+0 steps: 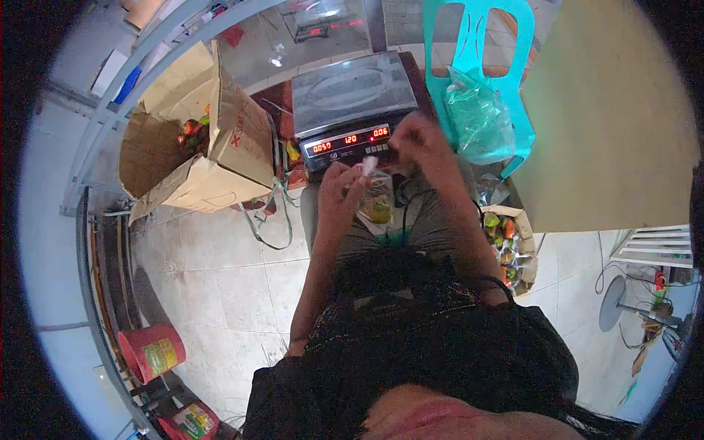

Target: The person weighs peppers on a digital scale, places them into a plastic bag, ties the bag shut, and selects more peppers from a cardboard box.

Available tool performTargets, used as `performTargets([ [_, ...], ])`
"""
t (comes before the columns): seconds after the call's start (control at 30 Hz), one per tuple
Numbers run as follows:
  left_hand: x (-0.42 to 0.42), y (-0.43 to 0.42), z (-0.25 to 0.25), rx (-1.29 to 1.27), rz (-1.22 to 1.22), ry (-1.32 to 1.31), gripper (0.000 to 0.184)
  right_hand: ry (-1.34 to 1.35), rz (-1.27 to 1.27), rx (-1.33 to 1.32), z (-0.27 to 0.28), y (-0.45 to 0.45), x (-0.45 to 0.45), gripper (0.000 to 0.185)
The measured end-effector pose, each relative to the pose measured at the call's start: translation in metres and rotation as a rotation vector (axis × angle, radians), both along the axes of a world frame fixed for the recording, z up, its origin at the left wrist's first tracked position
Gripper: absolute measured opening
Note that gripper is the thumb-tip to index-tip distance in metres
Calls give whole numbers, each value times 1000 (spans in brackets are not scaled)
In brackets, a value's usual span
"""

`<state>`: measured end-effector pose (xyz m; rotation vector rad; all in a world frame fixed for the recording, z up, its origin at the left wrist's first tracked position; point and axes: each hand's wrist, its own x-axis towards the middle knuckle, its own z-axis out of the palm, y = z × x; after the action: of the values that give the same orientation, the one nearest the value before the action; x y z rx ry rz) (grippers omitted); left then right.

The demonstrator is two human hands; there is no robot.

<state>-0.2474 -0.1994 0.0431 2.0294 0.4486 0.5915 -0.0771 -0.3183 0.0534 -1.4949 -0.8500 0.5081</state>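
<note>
Left hand pinches a clear plastic bag by its bunched top near a flat-topped scale; right hand blurred, grip unclear.

Black top, dark grey creased trousers; both forearms bare.

I count on my feed: two hands, at least two plastic bags, one scale, three lit readouts, one turquoise chair, two cardboard boxes, two red buckets.

Turquoise chair, red bucket
</note>
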Motion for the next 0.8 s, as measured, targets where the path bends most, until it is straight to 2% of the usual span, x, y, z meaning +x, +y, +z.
performTargets([
  [0.07, -5, 3, -5, -48, 16, -10, 15, 50, -156, -24, 17, -13, 14, 10],
  [0.1, -6, 5, -8, -73, 21, -34, 15, 90, -87, 93, 11, -14, 19, 9],
  [0.2, -2, 6, -1, -53, 50, -85, 15, 93, 5, 40, -20, -5, 16, 13],
  [0.27, 0, 8, 6, 8, 51, -117, 14, 140, 66, 0, -38, 3, 2, 22],
  [0.4, 4, 15, 17, 117, 23, -165, 12, 88, 305, 125, -28, 14, -15, 42],
  [0.43, 4, 14, 18, 126, 15, -167, 12, 89, 350, 85, -20, 11, -18, 47],
  [0.53, 8, 12, 21, 55, 0, -178, 11, -260, 409, 15, -28, 15, -15, 43],
  [0.63, 6, 14, 14, -71, -2, -154, 10, -88, 501, 50, -36, 16, -16, 40],
  [0.73, 1, 18, 17, -152, -61, -64, 9, -95, 525, -2, -35, 14, -14, 37],
  [0.8, 0, 19, 18, -128, -101, -115, 7, -175, 549, 70, -30, 11, -13, 37],
])
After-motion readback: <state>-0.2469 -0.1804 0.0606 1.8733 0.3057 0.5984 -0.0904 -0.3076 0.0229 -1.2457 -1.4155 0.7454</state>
